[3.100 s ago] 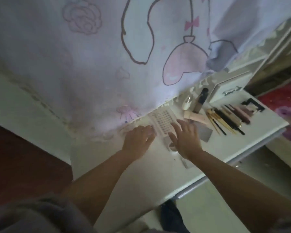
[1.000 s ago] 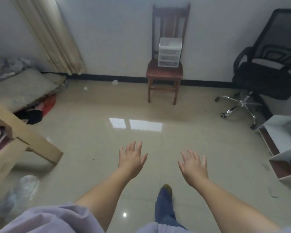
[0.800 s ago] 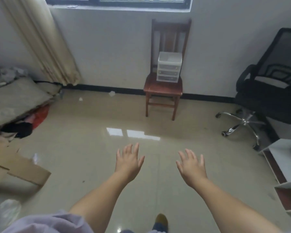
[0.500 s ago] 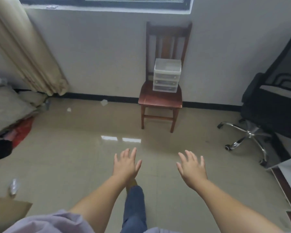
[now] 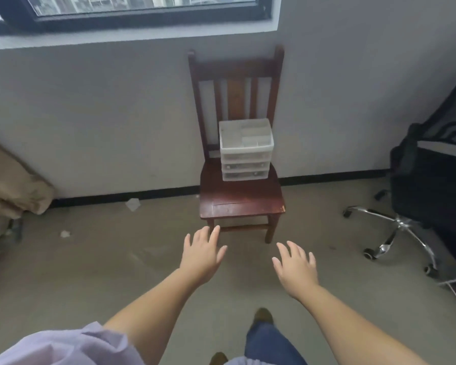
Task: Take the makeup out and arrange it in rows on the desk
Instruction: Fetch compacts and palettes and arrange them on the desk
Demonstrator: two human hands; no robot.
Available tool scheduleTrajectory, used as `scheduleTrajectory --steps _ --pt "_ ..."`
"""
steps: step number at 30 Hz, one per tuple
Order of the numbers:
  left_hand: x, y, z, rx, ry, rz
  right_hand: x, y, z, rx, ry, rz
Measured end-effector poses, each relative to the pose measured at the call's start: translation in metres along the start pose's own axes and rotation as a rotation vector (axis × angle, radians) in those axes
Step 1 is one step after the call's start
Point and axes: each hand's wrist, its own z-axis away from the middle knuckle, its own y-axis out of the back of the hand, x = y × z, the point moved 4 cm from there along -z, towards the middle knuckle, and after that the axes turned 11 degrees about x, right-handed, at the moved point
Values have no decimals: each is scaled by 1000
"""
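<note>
Right, both arms are stretched out ahead over the floor [image 5: 77, 272], palms down. The left hand [image 5: 201, 255] is spread, its fingers [image 5: 214, 234] straight and released, holding nothing; their tips line up in the view with the front left leg of the wooden chair [image 5: 238, 198], though the hand is short of the seat and not touching it. The right hand [image 5: 295, 267] is alongside, a little lower in the view, fingers fanned and relaxed, also holding nothing.

Straight ahead, the chair stands with its back against the grey wall [image 5: 103, 114], under a dark-framed window [image 5: 142, 11]. On the back half of its seat, against the slatted backrest, sits a clear plastic drawer organiser [image 5: 245, 150]: three shallow drawers stacked at the front, all pushed in, with an open divided tray on top. Whether any makeup lies inside, I cannot tell; the plastic is cloudy and the contents do not resolve.

Off to the right, a black office chair [image 5: 429, 180] on a chrome star base with castors. At far left, the bunched hem of a beige curtain [image 5: 13, 185] on the floor, and a couple of scraps of white paper [image 5: 133, 204] near the skirting. Below, a lilac sleeve [image 5: 63, 346], and one blue trouser leg [image 5: 269, 343] with a brown shoe forward.
</note>
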Motion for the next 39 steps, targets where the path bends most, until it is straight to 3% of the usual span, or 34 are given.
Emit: scheduleTrajectory --steps 7,13,16,21,25,29,39 --pt "-1 -22 -170 -12 30 44 0 1 -169 -78 -90 -206" --pt "9 -32 -304 57 4 163 -20 -12 -298 -240 63 -211" --pt "7 -50 -359 69 -62 144 -35 -33 -357 -279 16 -329" --pt "-5 -91 -421 99 -103 109 -49 -79 -443 -251 -340 -724" --pt "-16 -124 -425 107 -198 63 -64 -119 -482 -210 -939 -1374" --pt "-19 -132 -426 176 -248 68 -74 -130 -502 -62 -1398 -1757" --pt "-13 -130 -428 159 -230 34 -78 -148 -485 -56 -1499 -1877"
